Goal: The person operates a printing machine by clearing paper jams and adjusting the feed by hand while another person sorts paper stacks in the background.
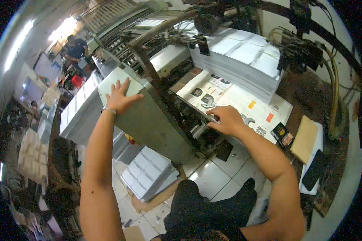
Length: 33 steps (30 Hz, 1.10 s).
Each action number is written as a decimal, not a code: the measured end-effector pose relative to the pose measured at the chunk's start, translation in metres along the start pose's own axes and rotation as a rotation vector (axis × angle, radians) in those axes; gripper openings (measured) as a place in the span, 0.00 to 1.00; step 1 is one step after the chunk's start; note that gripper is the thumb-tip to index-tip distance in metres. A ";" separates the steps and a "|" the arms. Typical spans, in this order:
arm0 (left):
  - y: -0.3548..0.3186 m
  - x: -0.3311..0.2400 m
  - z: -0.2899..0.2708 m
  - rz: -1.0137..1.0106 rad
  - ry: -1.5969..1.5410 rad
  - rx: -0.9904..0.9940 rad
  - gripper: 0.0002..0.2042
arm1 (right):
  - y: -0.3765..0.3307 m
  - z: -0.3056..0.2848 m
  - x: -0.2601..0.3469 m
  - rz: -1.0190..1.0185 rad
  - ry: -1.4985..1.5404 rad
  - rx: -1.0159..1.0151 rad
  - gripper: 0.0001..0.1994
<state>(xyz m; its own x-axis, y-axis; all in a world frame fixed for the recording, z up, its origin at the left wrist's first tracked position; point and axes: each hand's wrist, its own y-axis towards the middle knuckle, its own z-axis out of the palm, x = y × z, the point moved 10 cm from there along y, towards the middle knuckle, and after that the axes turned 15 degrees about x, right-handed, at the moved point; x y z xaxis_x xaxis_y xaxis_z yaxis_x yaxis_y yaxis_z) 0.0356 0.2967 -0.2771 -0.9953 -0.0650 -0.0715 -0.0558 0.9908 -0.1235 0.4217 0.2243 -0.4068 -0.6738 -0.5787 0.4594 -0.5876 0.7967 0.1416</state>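
My left hand [122,97] lies with fingers spread on the top of a grey-green machine cabinet [153,116]. It holds nothing. My right hand [226,120] is at the near edge of a low platform covered by a printed sheet [229,98]. Thumb and forefinger are apart there; a small dark spot shows between them, too unclear to name. Just beyond that hand is a grey wrench shape [208,101], and another wrench shape [248,120] shows beside the wrist. I cannot tell whether these are tools or printing. Behind them stands a tall stack of white paper [237,70].
More paper piles, a long stack [82,108] and a lower stack [147,170], stand at the left and on the tiled floor [213,178]. At right lie a tan block [304,138] and a black phone-like slab [313,170]. Hoses [333,80] hang far right. A person [77,50] stands far left.
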 end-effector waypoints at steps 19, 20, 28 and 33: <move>0.000 -0.006 0.002 -0.042 -0.037 0.037 0.63 | -0.001 -0.004 0.004 -0.066 0.010 -0.029 0.23; -0.001 -0.005 0.001 -0.040 -0.041 0.036 0.63 | -0.001 -0.004 0.004 -0.067 0.006 -0.025 0.23; 0.000 -0.005 0.001 -0.043 -0.033 0.038 0.63 | 0.000 -0.003 0.006 -0.075 -0.014 -0.017 0.23; 0.001 -0.001 0.002 -0.046 -0.029 0.042 0.63 | 0.002 0.001 0.001 0.012 0.041 0.067 0.23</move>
<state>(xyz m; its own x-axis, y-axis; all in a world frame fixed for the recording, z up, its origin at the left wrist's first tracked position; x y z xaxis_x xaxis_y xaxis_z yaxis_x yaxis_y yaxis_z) 0.0368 0.2980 -0.2794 -0.9891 -0.1140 -0.0935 -0.0971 0.9809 -0.1687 0.4191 0.2254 -0.4067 -0.6627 -0.5608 0.4963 -0.6094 0.7890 0.0778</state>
